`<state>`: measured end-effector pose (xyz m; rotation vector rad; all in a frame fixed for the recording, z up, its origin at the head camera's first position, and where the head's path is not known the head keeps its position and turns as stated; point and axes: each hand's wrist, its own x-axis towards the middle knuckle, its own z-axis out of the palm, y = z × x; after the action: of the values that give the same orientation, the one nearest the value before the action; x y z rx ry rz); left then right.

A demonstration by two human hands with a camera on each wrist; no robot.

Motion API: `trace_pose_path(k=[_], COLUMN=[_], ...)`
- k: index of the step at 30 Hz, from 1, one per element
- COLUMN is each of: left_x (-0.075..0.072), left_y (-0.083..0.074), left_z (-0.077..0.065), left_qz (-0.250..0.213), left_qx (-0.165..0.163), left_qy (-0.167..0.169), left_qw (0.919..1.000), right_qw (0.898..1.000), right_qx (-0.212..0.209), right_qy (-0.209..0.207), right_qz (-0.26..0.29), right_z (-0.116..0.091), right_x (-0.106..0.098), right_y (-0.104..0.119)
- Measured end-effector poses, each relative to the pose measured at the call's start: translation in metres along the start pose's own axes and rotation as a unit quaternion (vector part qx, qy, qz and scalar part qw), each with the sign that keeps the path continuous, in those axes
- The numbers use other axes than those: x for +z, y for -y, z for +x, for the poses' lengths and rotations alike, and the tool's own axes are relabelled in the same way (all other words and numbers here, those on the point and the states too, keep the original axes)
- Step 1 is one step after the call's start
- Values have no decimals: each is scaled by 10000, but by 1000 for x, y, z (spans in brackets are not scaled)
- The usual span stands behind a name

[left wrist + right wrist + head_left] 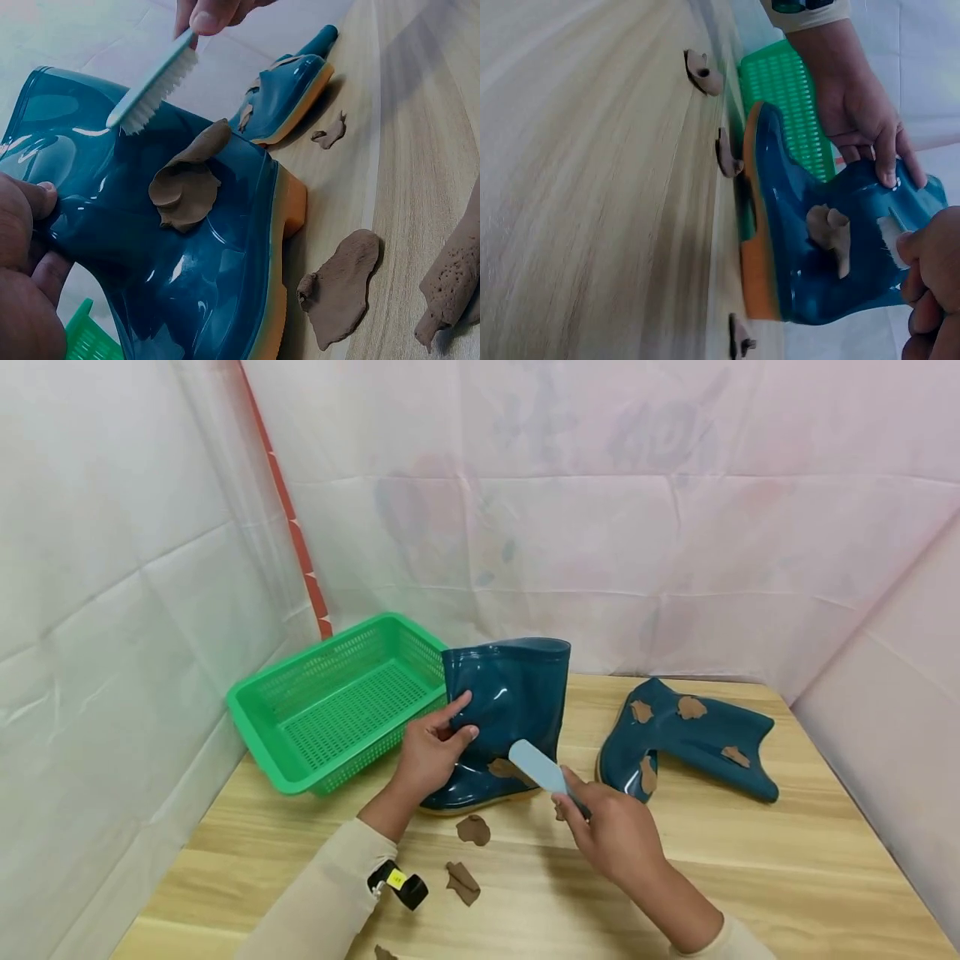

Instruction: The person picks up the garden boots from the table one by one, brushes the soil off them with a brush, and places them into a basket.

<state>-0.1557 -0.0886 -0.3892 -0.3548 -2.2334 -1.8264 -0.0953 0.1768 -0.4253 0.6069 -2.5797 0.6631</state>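
A shiny dark teal rain boot (510, 702) with a tan sole stands upright on the wooden table. My left hand (427, 760) grips the front of its shaft above the foot. In my right hand (618, 831) is a brush (536, 766) with a light blue back and white bristles. Its bristles face the boot's side, close above a curled brown clay-like patch (184, 191) that clings near the heel. In the right wrist view, the same patch (830, 234) lies beside the bristles, its edge lifting off the boot.
A second teal boot (697, 727) lies on its side at the right, with several brown patches on it. At the back left stands a green plastic basket (258, 752). Brown pieces, one flat (474, 830) and one folded (462, 882), lie on the table before the upright boot.
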Motion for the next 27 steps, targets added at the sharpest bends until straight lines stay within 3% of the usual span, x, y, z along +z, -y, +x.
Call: trace_pose_path(k=[5,7,12,16,20,24,27], left_x=[-1,-1,-2,-2,-2,-2,-2], left_y=[3,3,2,2,2,3,2], left_z=[-1,-1,0,0,-1,0,3], left_qz=[16,12,-58,-32,-50,-109,-114], left_qx=[-78,-92,-29,-89,-112,-121,-106], left_qy=[-3,43,-29,-119,-85,40,89], left_qw=[10000,9999,10000,9999,9999,9999,9998], right_qw=[9974,9980,9980,9913,9874,9876,9875], right_qx=[260,194,-493,-762,-581,-217,-246], right_qy=[660,590,213,646,880,857,823], right_qz=[-116,-103,-337,-855,-1178,-1300,-1321], right_z=[-1,-1,8,19,22,14,10], right_x=[3,3,10,22,24,11,3], right_y=[1,3,11,19,22,19,16])
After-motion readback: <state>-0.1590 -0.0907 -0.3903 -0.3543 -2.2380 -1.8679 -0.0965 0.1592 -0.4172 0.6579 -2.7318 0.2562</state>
